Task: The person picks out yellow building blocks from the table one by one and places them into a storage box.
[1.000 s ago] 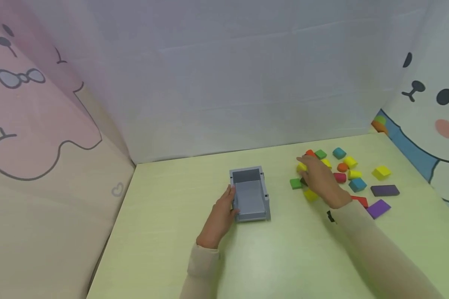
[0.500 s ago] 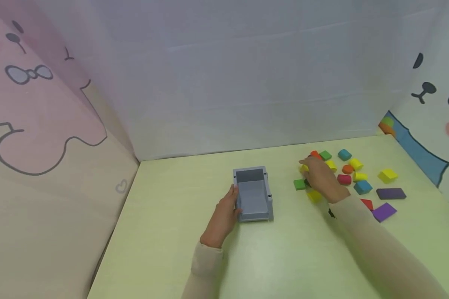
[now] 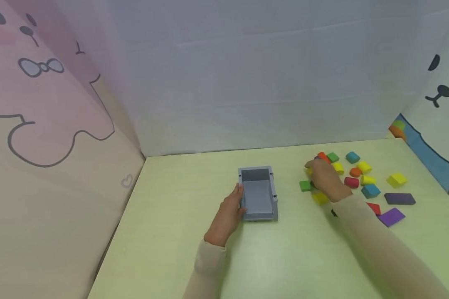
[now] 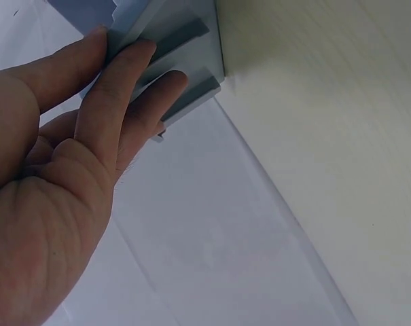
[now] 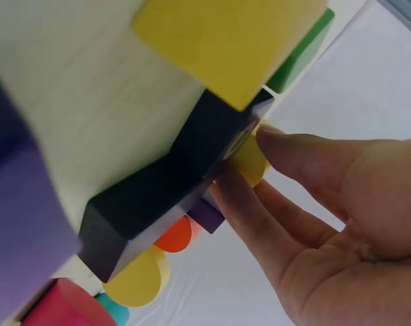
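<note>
In the head view, my left hand holds the left wall of a small grey plastic bin. Its thumb and fingers lie along the ribbed side in the left wrist view. My right hand reaches down into a scatter of coloured blocks. Seen from the right wrist, thumb and fingers pinch a yellow rounded block, partly hidden by the fingers. Dark blocks lie right against the fingertips. A yellow block and a green block sit close by.
Several more blocks spread to the right: a blue one, a red cylinder, a dark purple bar and a purple flat piece. White cloth stands behind the pale table, with printed cloth at both sides.
The whole scene has shifted slightly rightward in the head view as the camera turned left. Both hands stay in about the same places, at the bin and among the blocks.
</note>
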Demonstrator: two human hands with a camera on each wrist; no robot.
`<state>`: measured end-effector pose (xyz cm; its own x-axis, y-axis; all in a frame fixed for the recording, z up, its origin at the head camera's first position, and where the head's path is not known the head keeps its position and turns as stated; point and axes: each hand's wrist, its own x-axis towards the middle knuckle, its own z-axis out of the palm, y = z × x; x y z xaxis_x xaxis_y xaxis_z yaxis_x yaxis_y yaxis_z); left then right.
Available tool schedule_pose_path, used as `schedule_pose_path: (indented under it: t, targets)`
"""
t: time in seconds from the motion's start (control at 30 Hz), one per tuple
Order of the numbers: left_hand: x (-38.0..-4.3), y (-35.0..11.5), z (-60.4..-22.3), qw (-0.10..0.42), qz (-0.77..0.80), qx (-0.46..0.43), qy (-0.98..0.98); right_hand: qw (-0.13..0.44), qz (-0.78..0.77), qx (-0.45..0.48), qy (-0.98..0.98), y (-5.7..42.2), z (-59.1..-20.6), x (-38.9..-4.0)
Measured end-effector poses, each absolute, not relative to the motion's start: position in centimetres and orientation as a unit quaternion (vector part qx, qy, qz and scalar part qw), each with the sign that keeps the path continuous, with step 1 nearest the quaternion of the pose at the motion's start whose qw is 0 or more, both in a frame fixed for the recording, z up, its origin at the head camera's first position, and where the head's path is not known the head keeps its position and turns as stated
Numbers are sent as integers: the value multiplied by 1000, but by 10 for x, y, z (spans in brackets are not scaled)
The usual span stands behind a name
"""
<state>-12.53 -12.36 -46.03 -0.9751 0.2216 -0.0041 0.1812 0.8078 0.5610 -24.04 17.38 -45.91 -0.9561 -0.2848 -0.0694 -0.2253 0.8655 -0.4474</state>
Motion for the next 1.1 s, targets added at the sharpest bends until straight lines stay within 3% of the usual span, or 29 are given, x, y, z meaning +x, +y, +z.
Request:
schedule_pose_path:
  t: [0.4,0.8,1.1]
  targets:
    - [-125,-124,-462,31,294,112,949,36,-260,-144,954,173,-456,-237]
    - [-126,-125,-462,30,305,104,946,11,-294,-153,943,138,-422,-219]
    - [-126,-125,-460,21,302,107,947,-53,-322,-220,919,111,-404,-195]
